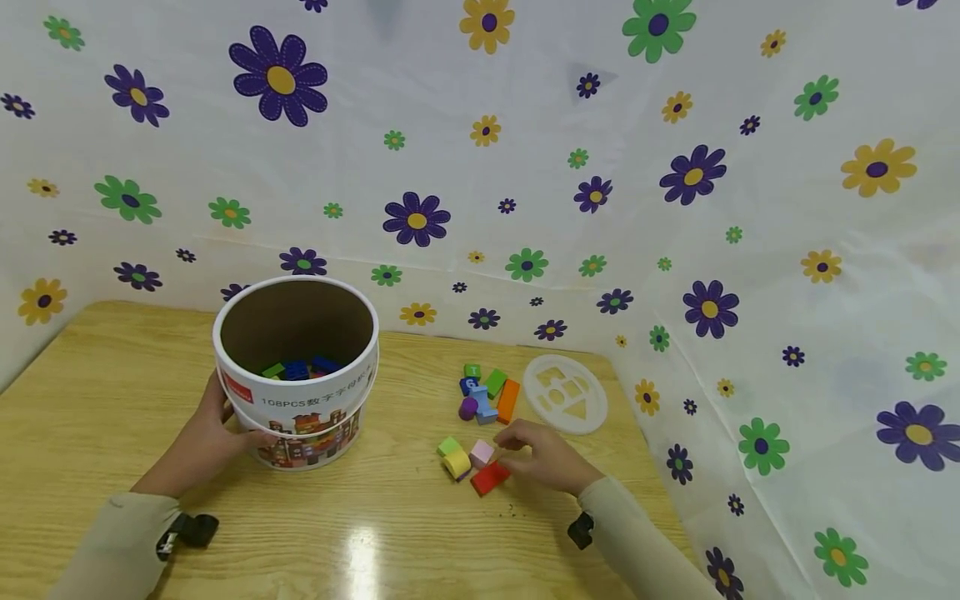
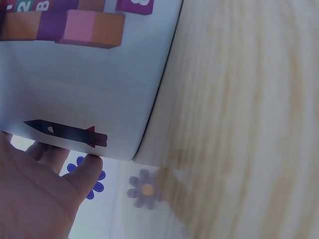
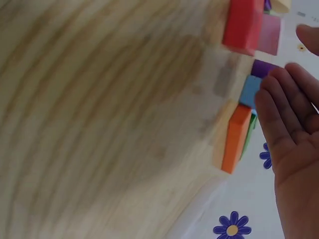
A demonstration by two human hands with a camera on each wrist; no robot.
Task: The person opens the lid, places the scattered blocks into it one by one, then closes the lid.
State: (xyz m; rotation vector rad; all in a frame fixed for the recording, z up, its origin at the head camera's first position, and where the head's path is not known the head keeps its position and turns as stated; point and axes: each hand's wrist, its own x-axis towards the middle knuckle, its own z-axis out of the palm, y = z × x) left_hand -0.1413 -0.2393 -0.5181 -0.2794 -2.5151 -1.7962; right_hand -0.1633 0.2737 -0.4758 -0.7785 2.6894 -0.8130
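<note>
A white bucket point(image 1: 300, 400) with a picture of blocks stands upright on the table, coloured blocks point(image 1: 296, 371) inside it. My left hand point(image 1: 213, 437) holds its left side, thumb toward the front, fingers reaching behind. In the left wrist view, the left hand point(image 2: 45, 189) lies along the printed wall. My right hand point(image 1: 547, 457) hovers beside a red block point(image 1: 491, 477), nothing between thumb and fingers. Its fingers point(image 3: 279, 107) look nearly straight in the right wrist view. Close to the red block lie a pink block point(image 1: 482, 453), a yellow arch point(image 1: 456, 463) and a light green block point(image 1: 448, 447).
Behind the right hand lie an orange block point(image 1: 507, 402), a light blue block point(image 1: 483, 406), a purple piece point(image 1: 468, 407) and several green and blue blocks. A white disc with cut-out shapes point(image 1: 536, 387) lies to their right. A flowered sheet point(image 1: 450, 167) hangs behind the table point(image 1: 405, 533).
</note>
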